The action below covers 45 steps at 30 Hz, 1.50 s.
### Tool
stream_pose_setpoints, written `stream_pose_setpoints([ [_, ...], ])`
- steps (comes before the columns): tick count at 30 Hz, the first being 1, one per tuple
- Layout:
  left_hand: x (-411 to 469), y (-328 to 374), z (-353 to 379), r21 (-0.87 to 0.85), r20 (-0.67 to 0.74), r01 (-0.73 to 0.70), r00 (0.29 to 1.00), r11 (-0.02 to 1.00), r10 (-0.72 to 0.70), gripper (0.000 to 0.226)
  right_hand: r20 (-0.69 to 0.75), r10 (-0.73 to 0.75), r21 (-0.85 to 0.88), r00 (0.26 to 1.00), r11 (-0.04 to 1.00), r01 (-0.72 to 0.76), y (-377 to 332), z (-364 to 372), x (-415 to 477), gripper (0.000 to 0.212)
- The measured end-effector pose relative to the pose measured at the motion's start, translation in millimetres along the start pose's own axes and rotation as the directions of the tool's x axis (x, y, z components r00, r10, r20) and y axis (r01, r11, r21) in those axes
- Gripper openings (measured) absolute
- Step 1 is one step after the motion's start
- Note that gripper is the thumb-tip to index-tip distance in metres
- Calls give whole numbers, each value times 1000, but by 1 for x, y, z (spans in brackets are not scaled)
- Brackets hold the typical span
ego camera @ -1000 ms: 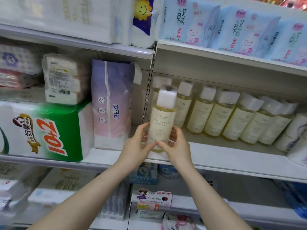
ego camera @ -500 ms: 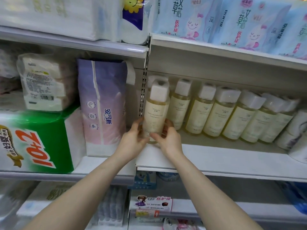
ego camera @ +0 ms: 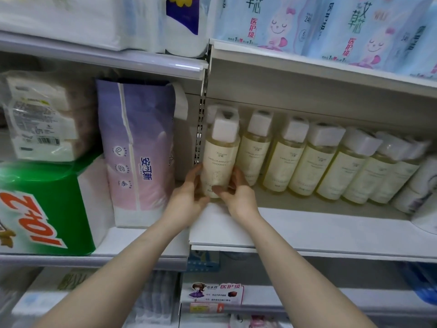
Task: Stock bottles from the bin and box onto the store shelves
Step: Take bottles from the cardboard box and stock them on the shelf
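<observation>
A pale yellow bottle (ego camera: 220, 159) with a white square cap stands upright at the left end of the white shelf (ego camera: 307, 230). My left hand (ego camera: 189, 195) holds its lower left side and my right hand (ego camera: 236, 195) holds its lower right side, fingers curled round the base. A row of several matching bottles (ego camera: 331, 166) lines the shelf to its right. Another cap shows just behind the held bottle. The bin and box are out of view.
A purple-pink tissue pack (ego camera: 139, 150) and a green tissue pack (ego camera: 45, 204) fill the left bay. A slotted metal upright (ego camera: 202, 129) divides the bays. Blue packs (ego camera: 331, 27) sit on the shelf above, white rolls (ego camera: 421, 192) at far right, small boxes (ego camera: 215, 295) below.
Both hands carried the bottle up and back from the shelf's front edge into the left end of the row. The camera has moved closer to the shelf.
</observation>
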<state>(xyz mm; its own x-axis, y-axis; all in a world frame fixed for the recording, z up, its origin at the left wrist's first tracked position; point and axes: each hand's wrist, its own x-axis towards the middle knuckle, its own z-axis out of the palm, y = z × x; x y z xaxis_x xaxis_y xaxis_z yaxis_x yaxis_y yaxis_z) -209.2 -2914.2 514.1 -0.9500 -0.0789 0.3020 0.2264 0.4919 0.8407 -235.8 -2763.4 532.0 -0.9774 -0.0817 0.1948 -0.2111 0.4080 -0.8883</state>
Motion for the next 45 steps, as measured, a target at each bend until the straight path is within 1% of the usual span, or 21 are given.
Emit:
stream_pose_setpoints([
  [3,1,0,1,-11,1,11,1000,1000,-11,90,-3,-5,-15,1000,1000,5,-2,-1,-2,72],
  [7,-3,7,2,5,7,26,1000,1000,-26,88,-16,-21,-96,1000,995,19,1,-5,-11,72],
  [12,-15,17,12,40,-141,-4,990,999,9,68,-56,-17,-108,998,994,11,8,-26,-39,66],
  [14,-24,26,18,35,-159,-25,987,999,30,59,-70,-46,-115,997,993,37,12,-38,-52,62],
  [17,-44,50,31,15,-178,-75,981,997,76,52,-92,-72,-76,993,995,65,17,-58,-71,57],
  [20,-68,76,50,7,-157,-92,983,996,92,45,-111,-92,-41,990,995,87,26,-82,-87,52],
  [24,-99,112,94,7,-145,-92,985,996,92,42,-107,-111,3,988,994,112,47,-126,-114,50],
  [30,-147,156,193,-12,-162,-73,984,997,70,36,-113,-146,43,983,987,152,105,-213,-162,46],
  [34,-177,174,252,12,-134,-84,987,996,84,37,-76,-149,-1,986,989,149,142,-267,-196,45],
  [36,-195,183,283,28,-137,-82,987,996,85,36,-37,-135,-26,990,991,134,163,-292,-215,43],
  [40,-226,184,336,20,-114,-11,993,1000,13,34,14,-69,-54,997,996,70,204,-327,-247,42],
  [45,-259,169,389,4,2,84,996,996,-84,35,28,30,-81,999,996,-28,268,-349,-277,42],
])
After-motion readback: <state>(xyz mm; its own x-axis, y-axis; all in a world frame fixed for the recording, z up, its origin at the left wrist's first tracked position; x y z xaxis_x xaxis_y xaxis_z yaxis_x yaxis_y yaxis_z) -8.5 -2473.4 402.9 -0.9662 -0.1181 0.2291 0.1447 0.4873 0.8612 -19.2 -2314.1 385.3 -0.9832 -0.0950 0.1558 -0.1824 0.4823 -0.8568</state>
